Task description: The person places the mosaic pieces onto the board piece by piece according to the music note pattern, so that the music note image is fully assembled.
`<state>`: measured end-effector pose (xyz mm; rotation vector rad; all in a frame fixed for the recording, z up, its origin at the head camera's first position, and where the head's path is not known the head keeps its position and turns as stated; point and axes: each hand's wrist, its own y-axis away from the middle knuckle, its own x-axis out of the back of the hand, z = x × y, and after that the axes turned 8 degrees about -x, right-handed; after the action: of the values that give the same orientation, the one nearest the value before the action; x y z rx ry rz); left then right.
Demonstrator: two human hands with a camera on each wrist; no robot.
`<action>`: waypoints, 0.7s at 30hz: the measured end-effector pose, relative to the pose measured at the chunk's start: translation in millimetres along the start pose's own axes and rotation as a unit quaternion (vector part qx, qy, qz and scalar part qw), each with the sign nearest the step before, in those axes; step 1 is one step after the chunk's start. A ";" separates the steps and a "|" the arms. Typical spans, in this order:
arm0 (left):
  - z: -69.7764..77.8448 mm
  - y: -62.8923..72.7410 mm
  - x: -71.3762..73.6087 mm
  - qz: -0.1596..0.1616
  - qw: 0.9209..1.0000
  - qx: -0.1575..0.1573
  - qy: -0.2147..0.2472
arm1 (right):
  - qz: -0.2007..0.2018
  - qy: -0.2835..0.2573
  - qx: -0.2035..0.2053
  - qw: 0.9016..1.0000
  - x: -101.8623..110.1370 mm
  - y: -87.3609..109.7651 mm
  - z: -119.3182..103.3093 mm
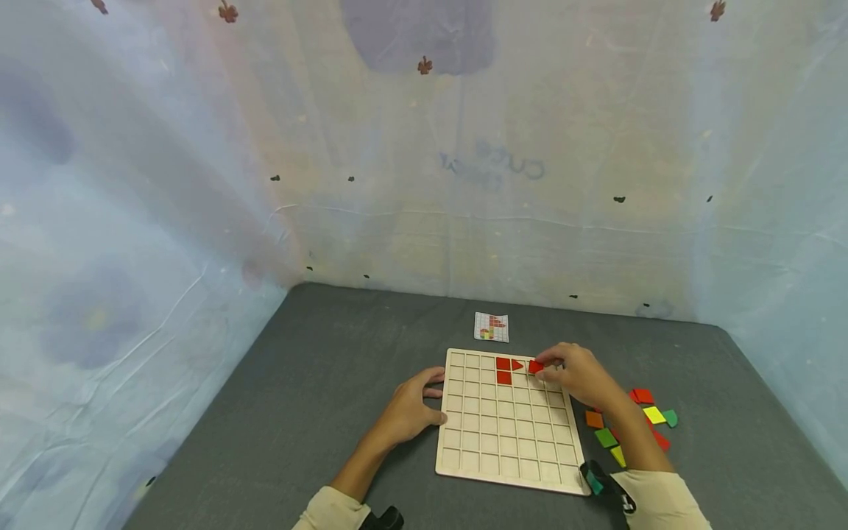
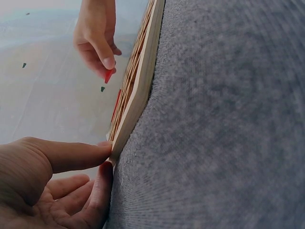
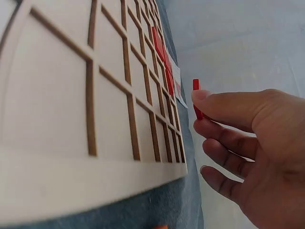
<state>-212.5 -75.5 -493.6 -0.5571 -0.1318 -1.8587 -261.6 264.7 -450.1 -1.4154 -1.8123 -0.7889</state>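
Between thumb and fingertips, my right hand (image 1: 583,377) pinches a red tile (image 1: 535,366) over the far right part of a wooden grid board (image 1: 503,480). In the right wrist view the tile (image 3: 196,85) stands edge-on, raised off the board. Two red square tiles (image 1: 504,377) and a red triangle tile (image 1: 517,365) lie in cells along the far side, just left of the held tile. My left hand (image 1: 405,412) grips the board's left edge. The left wrist view puts its thumb on the board's rim (image 2: 138,100), with a finger against the side.
Beyond the board lies a small printed card (image 1: 491,327) with a coloured grid pattern. Loose tiles, among them an orange tile (image 1: 594,419), a green tile (image 1: 606,438) and a yellow tile (image 1: 654,415), are scattered right of the board, partly under my right forearm. Hanging sheeting (image 1: 490,250) encloses the grey table (image 1: 344,353).
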 end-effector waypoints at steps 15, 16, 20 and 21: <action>1.9 1.5 1.0 -0.003 1.000 0.002 0.001 | -0.035 -0.025 0.005 0.999 -13.4 -9.0 -10.4; 1.8 1.5 0.9 -0.003 1.000 0.002 0.001 | -0.035 -0.025 0.005 0.999 -14.3 -9.3 -10.7; 1.6 1.4 0.7 -0.002 1.000 0.003 0.001 | -0.037 -0.016 0.009 0.999 -16.6 -10.1 -10.6; 1.7 1.3 0.8 -0.002 1.000 0.002 0.002 | -0.037 -0.013 0.011 0.999 -17.1 -10.2 -10.6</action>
<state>-210.9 -76.0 -492.0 -0.5510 -0.1349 -1.8632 -267.1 244.5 -458.4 -1.3569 -1.8969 -0.7891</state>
